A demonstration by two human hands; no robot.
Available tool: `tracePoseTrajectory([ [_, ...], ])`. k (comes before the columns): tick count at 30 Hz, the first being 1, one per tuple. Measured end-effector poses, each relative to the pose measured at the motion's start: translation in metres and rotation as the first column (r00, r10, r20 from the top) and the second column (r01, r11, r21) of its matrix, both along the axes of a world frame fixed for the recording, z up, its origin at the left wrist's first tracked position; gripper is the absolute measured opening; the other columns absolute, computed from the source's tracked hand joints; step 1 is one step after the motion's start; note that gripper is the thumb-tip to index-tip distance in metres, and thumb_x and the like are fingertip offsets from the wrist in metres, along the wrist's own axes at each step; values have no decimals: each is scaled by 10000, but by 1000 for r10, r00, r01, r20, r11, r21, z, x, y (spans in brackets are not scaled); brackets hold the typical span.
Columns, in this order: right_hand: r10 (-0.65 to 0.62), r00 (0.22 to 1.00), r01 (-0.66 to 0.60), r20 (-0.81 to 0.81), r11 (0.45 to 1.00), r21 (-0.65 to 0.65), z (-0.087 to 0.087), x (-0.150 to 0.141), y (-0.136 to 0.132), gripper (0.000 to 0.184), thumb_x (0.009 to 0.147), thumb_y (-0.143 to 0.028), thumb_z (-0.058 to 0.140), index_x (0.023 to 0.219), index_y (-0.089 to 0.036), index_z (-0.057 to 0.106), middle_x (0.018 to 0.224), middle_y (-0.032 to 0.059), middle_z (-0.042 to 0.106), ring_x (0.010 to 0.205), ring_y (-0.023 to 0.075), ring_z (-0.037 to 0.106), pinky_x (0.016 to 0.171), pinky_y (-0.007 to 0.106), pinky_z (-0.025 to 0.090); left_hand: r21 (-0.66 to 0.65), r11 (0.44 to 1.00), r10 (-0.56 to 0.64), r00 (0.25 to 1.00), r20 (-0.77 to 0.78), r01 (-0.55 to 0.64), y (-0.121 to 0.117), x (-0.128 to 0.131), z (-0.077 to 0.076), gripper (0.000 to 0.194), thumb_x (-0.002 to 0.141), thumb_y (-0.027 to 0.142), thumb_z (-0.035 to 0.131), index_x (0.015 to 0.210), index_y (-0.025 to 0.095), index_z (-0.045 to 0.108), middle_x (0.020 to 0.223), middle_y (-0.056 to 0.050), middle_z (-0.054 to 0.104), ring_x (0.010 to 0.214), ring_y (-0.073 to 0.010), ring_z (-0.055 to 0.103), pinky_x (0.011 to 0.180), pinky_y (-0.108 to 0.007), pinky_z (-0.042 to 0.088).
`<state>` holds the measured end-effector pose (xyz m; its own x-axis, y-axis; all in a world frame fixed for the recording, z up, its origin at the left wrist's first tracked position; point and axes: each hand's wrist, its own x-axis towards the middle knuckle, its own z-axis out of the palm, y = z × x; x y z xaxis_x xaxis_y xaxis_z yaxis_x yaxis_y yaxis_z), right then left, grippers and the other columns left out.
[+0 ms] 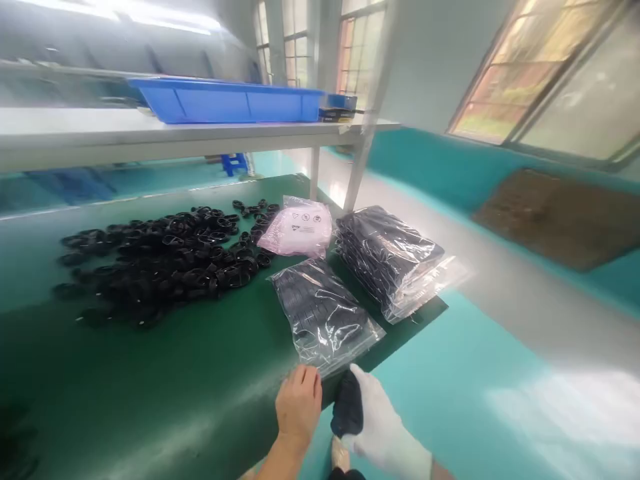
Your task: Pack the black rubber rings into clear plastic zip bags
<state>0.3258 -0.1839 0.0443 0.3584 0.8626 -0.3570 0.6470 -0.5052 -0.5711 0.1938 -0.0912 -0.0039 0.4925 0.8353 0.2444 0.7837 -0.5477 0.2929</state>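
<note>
Gloved right hand (374, 415) gripping black bundle (347, 408), partly hidden, details unclear

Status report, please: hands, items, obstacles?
White-gloved right hand holds rounded black bundle. Bare left hand beside clear plastic bag, contact unclear. Pink plastic package beyond, not obstructing.

My R glove (383, 417) looks like matt cloth, the near bag (333, 343) glossy, crinkly plastic, green tabletop (225, 360) smooth w/ soft sheen, far blue bin (220, 105) smooth plastic, approx. semi-gloss.
</note>
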Motion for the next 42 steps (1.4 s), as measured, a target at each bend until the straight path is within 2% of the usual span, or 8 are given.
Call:
tracePoseTrajectory([
  [4, 392, 916, -397, 88, 915, 64, 4, 16, 22, 924, 460, -241, 575, 1327, -90, 291, 1212, 152, 422, 1097, 297, 379, 981, 410, 261, -81, 993, 98, 990, 96, -91, -14, 4, 6, 163, 859, 244, 409, 792, 231, 557, 774, 15, 567, 672, -111, 549, 586, -221, 398],
  [7, 490, 865, -498, 108, 863, 78, 2, 26, 34, 908, 473, -250, 576, 1325, -92, 306, 1200, 163, 432, 1074, 312, 385, 975, 430, 245, -108, 988, 133, 972, 193, -114, -20, 8, 9, 154, 861, 250, 414, 826, 227, 562, 790, 13, 576, 706, -106, 568, 639, -210, 433],
  [15, 119, 989, -125, 83, 990, 71, -19, 26, 50, 945, 514, -276, 592, 1367, -148, 205, 1279, 157, 364, 1185, 329, 315, 959, 407, 280, -101, 985, 170, 921, 352, -143, -30, 12, 9, 115, 837, 204, 445, 838, 194, 559, 770, -6, 580, 704, -109, 578, 657, -216, 473],
  [20, -16, 991, 2, 129, 995, 104, -26, 13, 57, 895, 568, -296, 573, 1369, -161, 197, 1284, 157, 365, 1153, 336, 359, 921, 423, 315, -96, 986, 166, 890, 425, -138, -33, 14, 3, 89, 826, 198, 460, 816, 191, 549, 754, -8, 577, 684, -102, 570, 635, -200, 467],
  [27, -277, 903, 210, 327, 951, 226, -48, -12, 76, 873, 592, -325, 596, 1348, -101, 222, 1203, 170, 415, 1052, 329, 426, 896, 441, 327, -261, 963, 191, 847, 496, -65, -33, 12, -6, 209, 853, 245, 391, 710, 200, 536, 699, 3, 556, 572, -85, 533, 567, -183, 437],
  [31, -317, 870, 205, 376, 929, 309, -61, -22, 82, 879, 606, -345, 604, 1345, -75, 213, 1169, 188, 423, 1060, 328, 420, 921, 449, 303, -346, 936, 89, 903, 420, 69, -4, 2, 6, 244, 863, 291, 356, 830, 225, 589, 802, -17, 572, 668, -106, 560, 604, -196, 454],
  [35, -335, 887, 251, 318, 928, 276, -55, -26, 83, 882, 649, -392, 570, 1374, -122, 147, 1215, 179, 401, 1080, 331, 419, 898, 455, 327, -413, 897, -38, 958, 286, 159, 32, 1, 17, 318, 873, 247, 315, 1078, 262, 558, 985, -38, 542, 794, -110, 569, 673, -197, 471],
  [42, -343, 934, 331, 96, 936, 117, -40, -19, 72, 950, 562, -345, 609, 1377, -197, 143, 1285, 152, 366, 1190, 353, 340, 882, 468, 361, -379, 904, -145, 975, 170, 200, 43, -3, 15, 307, 865, 226, 348, 1071, 291, 565, 964, -10, 558, 753, -90, 574, 641, -174, 475],
])
